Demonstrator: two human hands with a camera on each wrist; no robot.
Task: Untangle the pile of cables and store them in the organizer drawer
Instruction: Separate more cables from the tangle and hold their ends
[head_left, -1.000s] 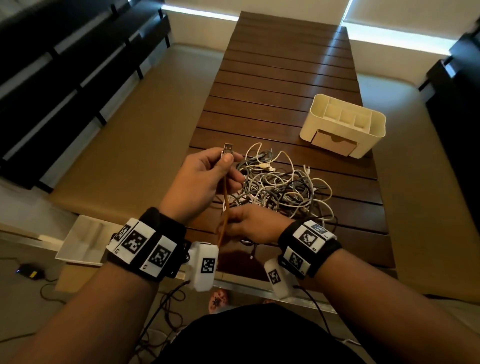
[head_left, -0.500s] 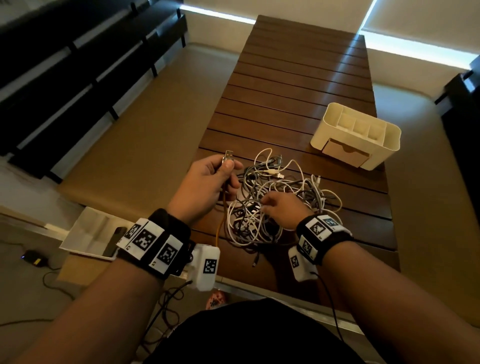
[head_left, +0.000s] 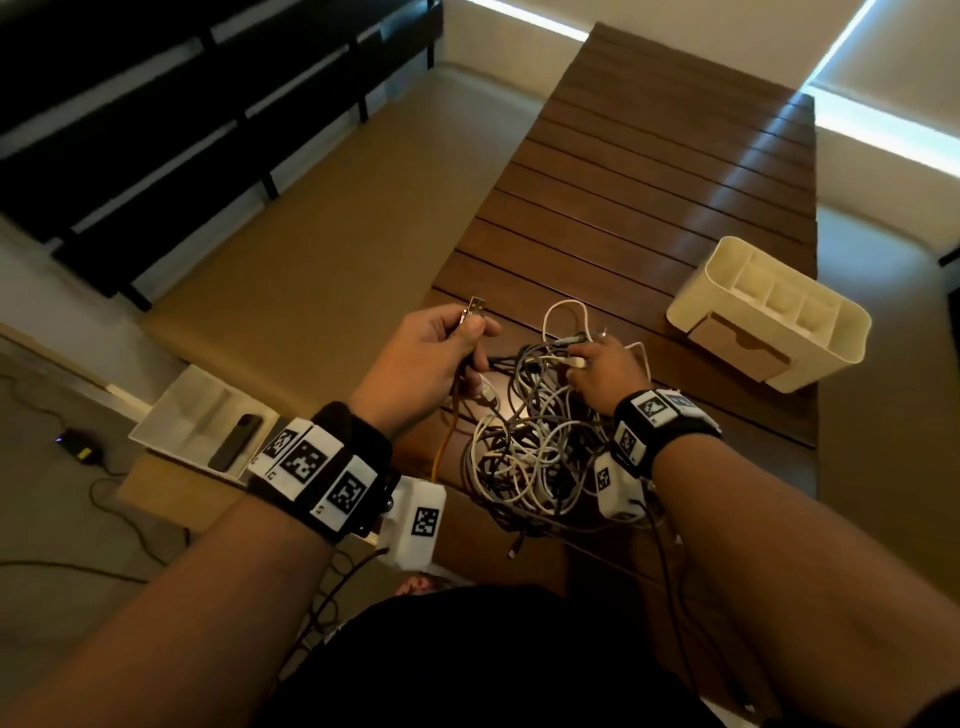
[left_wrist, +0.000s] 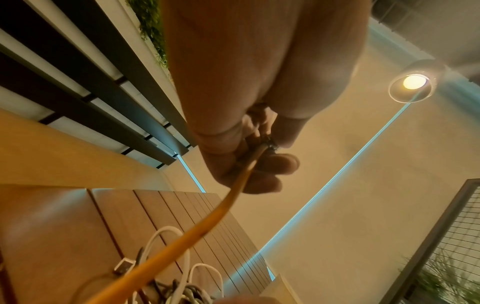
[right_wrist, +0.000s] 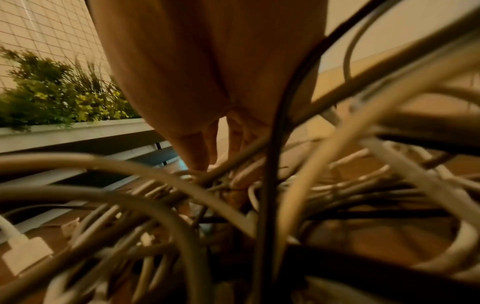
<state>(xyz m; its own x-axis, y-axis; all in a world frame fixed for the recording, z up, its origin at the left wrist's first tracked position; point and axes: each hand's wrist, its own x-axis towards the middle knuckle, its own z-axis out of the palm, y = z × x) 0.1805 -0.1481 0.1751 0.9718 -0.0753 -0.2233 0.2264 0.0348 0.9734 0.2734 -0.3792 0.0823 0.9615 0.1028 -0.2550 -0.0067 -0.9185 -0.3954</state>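
My left hand (head_left: 434, 358) pinches the orange cable (head_left: 445, 436) just behind its metal plug (head_left: 475, 307), which points away from me; the cable hangs down toward the near edge of the counter (head_left: 649, 171). My right hand (head_left: 605, 371) has its fingers (right_wrist: 197, 152) pushed down into the far side of the pile (head_left: 540, 441); whether they grip a strand I cannot tell. The organizer (head_left: 769, 317) stands on the counter's right edge, beyond the pile, its drawer (head_left: 740, 343) closed.
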